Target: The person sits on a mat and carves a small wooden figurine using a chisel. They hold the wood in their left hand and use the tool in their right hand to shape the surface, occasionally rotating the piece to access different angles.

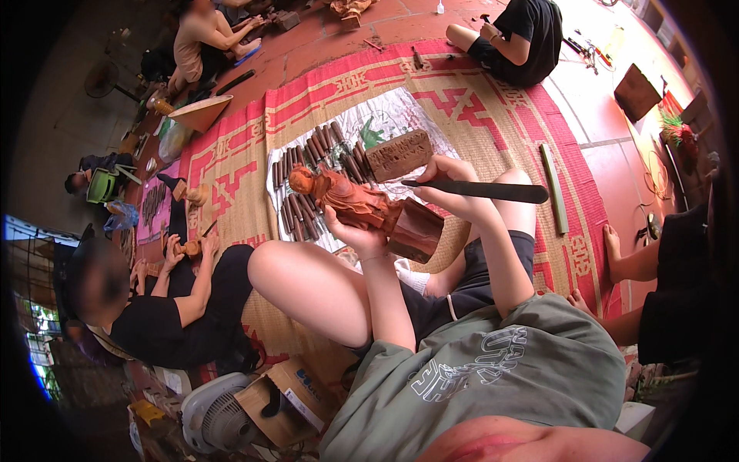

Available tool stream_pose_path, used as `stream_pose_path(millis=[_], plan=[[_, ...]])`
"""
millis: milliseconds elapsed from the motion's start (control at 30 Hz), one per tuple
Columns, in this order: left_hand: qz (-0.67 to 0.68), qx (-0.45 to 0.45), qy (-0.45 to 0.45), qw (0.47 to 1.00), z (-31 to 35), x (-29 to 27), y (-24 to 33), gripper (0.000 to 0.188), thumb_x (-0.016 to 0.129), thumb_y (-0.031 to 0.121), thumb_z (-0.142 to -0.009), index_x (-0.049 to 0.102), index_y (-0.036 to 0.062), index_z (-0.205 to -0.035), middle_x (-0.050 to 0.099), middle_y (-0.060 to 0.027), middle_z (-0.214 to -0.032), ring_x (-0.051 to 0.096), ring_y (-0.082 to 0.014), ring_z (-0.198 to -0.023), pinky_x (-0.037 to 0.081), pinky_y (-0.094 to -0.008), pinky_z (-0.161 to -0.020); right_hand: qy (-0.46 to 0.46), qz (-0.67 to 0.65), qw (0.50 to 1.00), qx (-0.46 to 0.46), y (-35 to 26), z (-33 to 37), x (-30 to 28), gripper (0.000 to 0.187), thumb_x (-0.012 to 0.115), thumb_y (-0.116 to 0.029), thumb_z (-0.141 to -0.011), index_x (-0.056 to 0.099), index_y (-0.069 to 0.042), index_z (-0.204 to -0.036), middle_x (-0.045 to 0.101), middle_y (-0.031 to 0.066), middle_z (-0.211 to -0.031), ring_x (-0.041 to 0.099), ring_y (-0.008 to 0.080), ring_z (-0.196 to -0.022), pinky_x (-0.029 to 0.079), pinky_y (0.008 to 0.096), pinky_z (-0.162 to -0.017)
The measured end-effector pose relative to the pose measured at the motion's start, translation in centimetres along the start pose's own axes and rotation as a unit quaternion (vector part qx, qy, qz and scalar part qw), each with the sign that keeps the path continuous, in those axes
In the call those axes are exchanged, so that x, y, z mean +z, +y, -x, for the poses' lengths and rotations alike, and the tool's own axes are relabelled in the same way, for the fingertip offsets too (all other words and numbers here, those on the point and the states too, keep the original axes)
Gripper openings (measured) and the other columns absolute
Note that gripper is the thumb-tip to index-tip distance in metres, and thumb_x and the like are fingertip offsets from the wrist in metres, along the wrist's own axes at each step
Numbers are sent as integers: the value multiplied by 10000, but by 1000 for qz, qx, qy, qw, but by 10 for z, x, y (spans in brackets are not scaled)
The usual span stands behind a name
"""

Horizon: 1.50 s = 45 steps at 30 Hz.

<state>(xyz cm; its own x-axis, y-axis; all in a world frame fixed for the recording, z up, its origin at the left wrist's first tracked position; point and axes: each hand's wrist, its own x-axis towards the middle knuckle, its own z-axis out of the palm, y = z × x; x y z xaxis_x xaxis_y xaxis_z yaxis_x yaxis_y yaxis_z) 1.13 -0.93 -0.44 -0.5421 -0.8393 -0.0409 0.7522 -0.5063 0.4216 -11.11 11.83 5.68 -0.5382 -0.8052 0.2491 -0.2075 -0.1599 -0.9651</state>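
Observation:
My left hand [351, 233] is closed around a reddish-brown carved wooden figurine [346, 199], which lies tilted above my lap. Its rounded head points to the far left, and its smooth, uncarved block base is toward my right knee. In my right hand [449, 179] is a long, dark carving tool [493, 190]. The thick end sticks out to the right, while its thin tip points left, just above the figurine. Beyond the figurine, several wooden-handled chisels [317, 144] lie in rows on a white cloth [400, 108]. A brown brick-like block [399, 155] rests beside them.
A red and tan woven mat [300, 100] spreads under me. To my left a person [165, 308] in black works on a small wooden piece. Two more people sit at the far side. A green strip [554, 189] lies at right; a fan [219, 412] and cardboard box [289, 400] stand near left.

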Motion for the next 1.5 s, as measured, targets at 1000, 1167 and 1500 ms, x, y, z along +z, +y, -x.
stream_pose_path(millis=[1000, 1167, 1500], plan=[[-27, 11, 17, 999, 9, 7, 0, 573, 453, 457, -795, 434, 13, -1157, 564, -166, -934, 581, -296, -791, 504, -414, -688, -59, 71, 993, -73, -15, 9, 13, 151, 701, -38, -710, 556, 0, -735, 592, 41, -756, 554, 79, -698, 432, 213, -617], [-33, -51, -33, 998, 14, 10, -6, 538, 470, 421, -792, 436, 13, -1143, 561, -159, -954, 582, -275, -838, 495, -387, -734, -60, -81, 993, 56, -19, 13, 16, 159, 711, -20, -696, 567, 8, -759, 602, 47, -781, 571, 81, -728, 453, 213, -649], [-21, -112, -86, 990, 15, 16, -11, 583, 381, 529, -865, 459, 25, -1147, 581, -128, -977, 588, -243, -854, 489, -353, -747, 32, 29, 998, -55, -18, 7, 18, 146, 704, -49, -711, 570, 10, -716, 584, 50, -715, 555, 93, -686, 430, 209, -603]])
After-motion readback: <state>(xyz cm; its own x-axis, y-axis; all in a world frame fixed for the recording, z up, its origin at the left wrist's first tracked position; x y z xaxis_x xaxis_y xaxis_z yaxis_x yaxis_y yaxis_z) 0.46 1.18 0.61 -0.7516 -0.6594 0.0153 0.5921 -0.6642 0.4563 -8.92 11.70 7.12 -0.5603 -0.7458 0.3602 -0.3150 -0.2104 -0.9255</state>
